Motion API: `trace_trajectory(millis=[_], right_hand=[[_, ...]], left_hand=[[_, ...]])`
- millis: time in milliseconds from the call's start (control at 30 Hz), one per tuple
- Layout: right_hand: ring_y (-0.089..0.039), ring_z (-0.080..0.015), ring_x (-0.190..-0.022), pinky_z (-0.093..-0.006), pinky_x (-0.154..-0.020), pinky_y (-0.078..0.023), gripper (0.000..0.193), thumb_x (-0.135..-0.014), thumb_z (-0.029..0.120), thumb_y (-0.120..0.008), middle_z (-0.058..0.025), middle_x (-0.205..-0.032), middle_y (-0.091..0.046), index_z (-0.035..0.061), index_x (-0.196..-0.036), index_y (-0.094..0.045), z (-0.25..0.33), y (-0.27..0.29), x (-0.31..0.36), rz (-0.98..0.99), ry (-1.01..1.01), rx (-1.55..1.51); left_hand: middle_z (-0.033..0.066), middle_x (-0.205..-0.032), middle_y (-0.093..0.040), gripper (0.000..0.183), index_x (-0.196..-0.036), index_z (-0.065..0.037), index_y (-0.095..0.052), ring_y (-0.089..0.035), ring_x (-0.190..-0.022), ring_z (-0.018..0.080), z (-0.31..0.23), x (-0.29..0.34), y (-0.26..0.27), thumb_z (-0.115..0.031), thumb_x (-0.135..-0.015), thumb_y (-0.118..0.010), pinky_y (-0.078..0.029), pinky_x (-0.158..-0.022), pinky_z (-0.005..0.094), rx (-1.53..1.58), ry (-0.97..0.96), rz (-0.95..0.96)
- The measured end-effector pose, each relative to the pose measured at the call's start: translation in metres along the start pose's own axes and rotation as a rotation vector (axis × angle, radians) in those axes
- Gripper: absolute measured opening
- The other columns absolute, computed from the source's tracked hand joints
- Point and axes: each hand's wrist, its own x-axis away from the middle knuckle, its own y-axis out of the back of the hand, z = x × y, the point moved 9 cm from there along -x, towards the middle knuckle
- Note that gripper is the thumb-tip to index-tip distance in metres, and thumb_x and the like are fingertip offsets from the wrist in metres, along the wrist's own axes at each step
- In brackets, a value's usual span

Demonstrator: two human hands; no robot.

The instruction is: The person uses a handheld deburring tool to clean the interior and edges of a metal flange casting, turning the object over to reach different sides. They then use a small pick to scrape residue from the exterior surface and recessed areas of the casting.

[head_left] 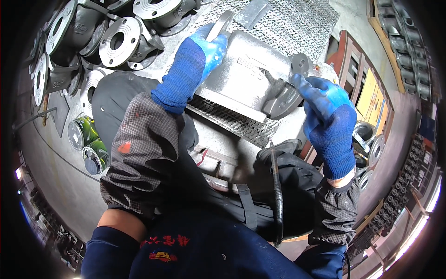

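A large grey cast metal valve body [244, 76] lies on a metal mesh grating [297, 23] in front of me. My left hand [204, 53], in a blue glove, grips the flange at its far left end. My right hand [323, 100], also in a blue glove, holds the round flange [285, 100] at its near right side. Both forearms wear grey checked sleeve covers.
Several grey flanged valve castings [118, 42] are piled on the floor at upper left. Two green cans [88, 139] stand by my left knee. A black hose [277, 195] runs down across my lap. More round castings [374, 149] lie at right, beside orange shelving [367, 88].
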Motion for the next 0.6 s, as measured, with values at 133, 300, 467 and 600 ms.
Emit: trace_trajectory(millis=[133, 300, 467, 600], right_hand=[[-0.064, -0.0262, -0.088, -0.0327, -0.074, -0.052, 0.054, -0.072, -0.014, -0.057, -0.0133, -0.104, -0.066, 0.0168, -0.116, -0.066, -0.006, -0.002, 0.002, 0.141, -0.084, 0.006], [-0.063, -0.0307, -0.076, -0.0385, -0.062, -0.051, 0.044, -0.068, -0.004, -0.06, -0.0092, -0.095, -0.067, 0.0154, -0.108, -0.067, 0.001, -0.004, -0.004, 0.059, -0.012, 0.013], [-0.064, -0.0306, -0.077, -0.0387, -0.062, -0.051, 0.045, -0.068, -0.003, -0.061, -0.0094, -0.097, -0.066, 0.0153, -0.109, -0.066, -0.002, -0.003, -0.001, 0.065, -0.032, 0.049], [-0.064, -0.0304, -0.077, -0.0387, -0.063, -0.051, 0.045, -0.068, -0.003, -0.061, -0.0096, -0.098, -0.066, 0.0152, -0.109, -0.066, 0.001, -0.004, -0.003, 0.072, -0.011, 0.055]], left_hand=[[0.0227, -0.104, -0.065, 0.057, -0.132, 0.0, -0.049, -0.067, -0.088, 0.0266, -0.007, 0.002, -0.005, -0.037, -0.089, -0.051, -0.053, -0.08, 0.0344, -0.025, 0.022, 0.018], [0.019, -0.096, -0.067, 0.055, -0.131, 0.0, -0.049, -0.066, -0.081, 0.0229, -0.015, 0.014, -0.001, -0.036, -0.089, -0.053, -0.054, -0.074, 0.0327, 0.129, 0.013, 0.042], [0.0141, -0.09, -0.066, 0.051, -0.131, 0.0, -0.049, -0.064, -0.074, 0.0162, -0.007, 0.003, -0.007, -0.03, -0.09, -0.055, -0.054, -0.067, 0.0275, 0.12, -0.005, -0.023], [0.0169, -0.093, -0.066, 0.052, -0.131, 0.0, -0.049, -0.065, -0.078, 0.0199, -0.014, 0.011, -0.001, -0.031, -0.09, -0.054, -0.054, -0.072, 0.0314, 0.122, 0.016, 0.016]])
